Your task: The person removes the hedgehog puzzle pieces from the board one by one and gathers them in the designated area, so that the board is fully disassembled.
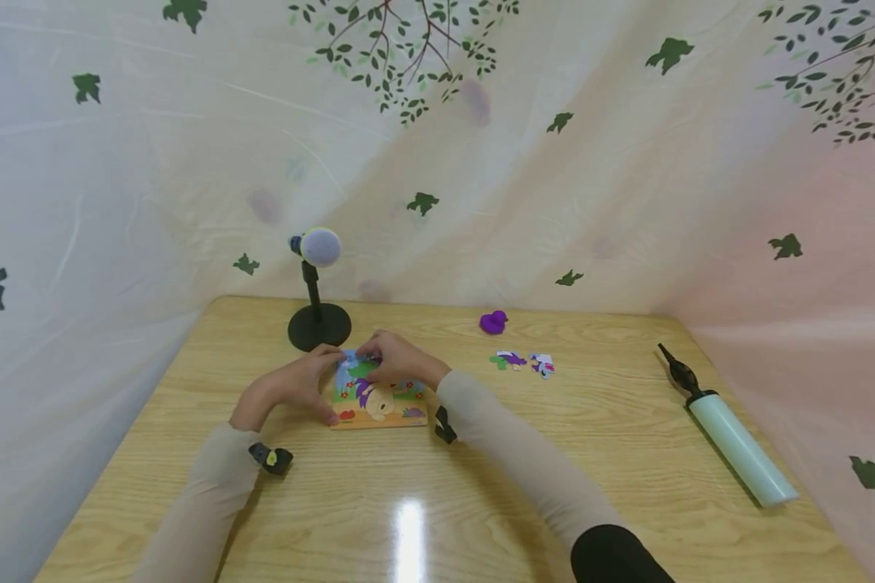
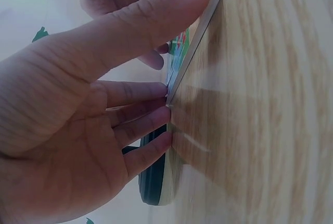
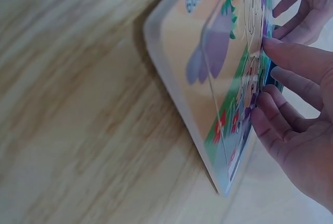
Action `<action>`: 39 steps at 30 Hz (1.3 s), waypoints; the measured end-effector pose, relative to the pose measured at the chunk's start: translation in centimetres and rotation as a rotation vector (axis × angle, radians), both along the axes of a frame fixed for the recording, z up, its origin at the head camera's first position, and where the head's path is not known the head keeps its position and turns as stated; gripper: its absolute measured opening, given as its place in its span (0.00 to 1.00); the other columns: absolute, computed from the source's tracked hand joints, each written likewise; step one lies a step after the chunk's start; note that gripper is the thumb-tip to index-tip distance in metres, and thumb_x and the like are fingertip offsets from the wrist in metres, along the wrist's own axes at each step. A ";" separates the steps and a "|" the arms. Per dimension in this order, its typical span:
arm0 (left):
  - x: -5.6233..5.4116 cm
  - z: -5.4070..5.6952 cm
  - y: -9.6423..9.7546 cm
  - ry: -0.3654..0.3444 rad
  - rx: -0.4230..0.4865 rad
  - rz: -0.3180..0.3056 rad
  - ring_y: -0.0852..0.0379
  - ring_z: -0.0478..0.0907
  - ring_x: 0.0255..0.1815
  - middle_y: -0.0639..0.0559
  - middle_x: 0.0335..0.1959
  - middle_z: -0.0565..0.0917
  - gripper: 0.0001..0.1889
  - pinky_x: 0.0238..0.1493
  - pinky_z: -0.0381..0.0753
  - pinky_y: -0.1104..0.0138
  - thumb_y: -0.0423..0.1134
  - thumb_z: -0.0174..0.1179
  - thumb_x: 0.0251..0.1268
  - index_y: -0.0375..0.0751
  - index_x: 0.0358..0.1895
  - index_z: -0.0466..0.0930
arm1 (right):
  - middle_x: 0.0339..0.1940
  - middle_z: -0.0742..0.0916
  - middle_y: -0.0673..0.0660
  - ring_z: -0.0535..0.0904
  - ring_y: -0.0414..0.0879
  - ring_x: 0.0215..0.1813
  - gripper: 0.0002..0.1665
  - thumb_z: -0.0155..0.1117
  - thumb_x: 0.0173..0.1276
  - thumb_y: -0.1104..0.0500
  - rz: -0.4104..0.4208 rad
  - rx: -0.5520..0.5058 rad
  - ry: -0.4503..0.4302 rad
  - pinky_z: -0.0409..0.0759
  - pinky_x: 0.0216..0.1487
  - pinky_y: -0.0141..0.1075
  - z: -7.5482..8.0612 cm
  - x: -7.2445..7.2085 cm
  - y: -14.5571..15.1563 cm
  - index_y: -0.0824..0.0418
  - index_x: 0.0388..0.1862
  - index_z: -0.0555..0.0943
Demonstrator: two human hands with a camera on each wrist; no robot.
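Note:
A picture jigsaw puzzle (image 1: 379, 413) with a cartoon figure, flowers and fruit lies in a flat board. My left hand (image 1: 297, 385) steadies its left side, the thumb by the near corner and the other fingers (image 2: 148, 122) straight, with their tips near the table at the far end. At the puzzle's upper part, my right hand (image 1: 397, 359) has its thumb and bent fingertips on a puzzle piece (image 1: 371, 357), mostly hidden under them. Seen from the right wrist, those fingertips (image 3: 260, 112) are right at the picture surface.
Two loose puzzle pieces (image 1: 510, 359) lie to the right, below a purple toy duck (image 1: 492, 322). Just behind the left hand stands a round-headed lamp on a black base (image 1: 318, 326). A pale green hand pump (image 1: 740, 449) lies along the table's right side.

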State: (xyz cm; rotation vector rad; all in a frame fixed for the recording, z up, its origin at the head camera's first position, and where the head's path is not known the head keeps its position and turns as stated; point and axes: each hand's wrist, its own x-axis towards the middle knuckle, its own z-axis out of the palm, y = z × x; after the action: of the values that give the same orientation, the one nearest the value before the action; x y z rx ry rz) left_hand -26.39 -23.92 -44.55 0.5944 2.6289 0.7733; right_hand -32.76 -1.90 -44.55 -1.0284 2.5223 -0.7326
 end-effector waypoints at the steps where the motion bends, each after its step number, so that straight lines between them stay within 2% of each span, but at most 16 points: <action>1: 0.1 0.0 0.0 -0.001 0.001 0.000 0.30 0.57 0.77 0.30 0.76 0.57 0.58 0.76 0.59 0.37 0.47 0.82 0.46 0.27 0.77 0.57 | 0.55 0.81 0.57 0.79 0.48 0.56 0.27 0.74 0.66 0.60 0.002 0.001 0.003 0.80 0.57 0.33 0.0 0.0 0.0 0.61 0.64 0.82; 20: 0.2 0.0 0.1 0.019 0.008 -0.020 0.30 0.60 0.75 0.29 0.74 0.58 0.57 0.75 0.61 0.36 0.47 0.82 0.47 0.26 0.76 0.58 | 0.54 0.82 0.58 0.79 0.49 0.56 0.28 0.75 0.65 0.60 0.024 -0.001 0.033 0.80 0.57 0.34 0.1 0.1 -0.2 0.61 0.64 0.82; 26: 0.2 0.0 0.2 0.018 0.004 -0.012 0.30 0.59 0.75 0.29 0.75 0.58 0.57 0.76 0.61 0.37 0.48 0.82 0.46 0.26 0.76 0.58 | 0.54 0.81 0.58 0.77 0.49 0.55 0.28 0.75 0.64 0.61 0.027 -0.004 0.035 0.79 0.56 0.34 0.1 0.0 -0.2 0.62 0.64 0.82; 39: -0.1 -0.1 0.1 -0.007 0.002 0.013 0.30 0.58 0.76 0.30 0.76 0.57 0.57 0.77 0.59 0.37 0.47 0.82 0.46 0.27 0.76 0.58 | 0.56 0.85 0.61 0.80 0.53 0.58 0.28 0.73 0.66 0.61 0.005 -0.017 -0.002 0.82 0.61 0.40 0.2 -0.3 -0.1 0.68 0.63 0.81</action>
State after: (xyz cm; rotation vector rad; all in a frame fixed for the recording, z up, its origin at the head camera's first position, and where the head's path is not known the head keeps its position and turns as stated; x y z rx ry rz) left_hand -26.47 -23.85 -44.69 0.5748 2.6288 0.7801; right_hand -33.02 -2.04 -44.33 -1.0389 2.5152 -0.7551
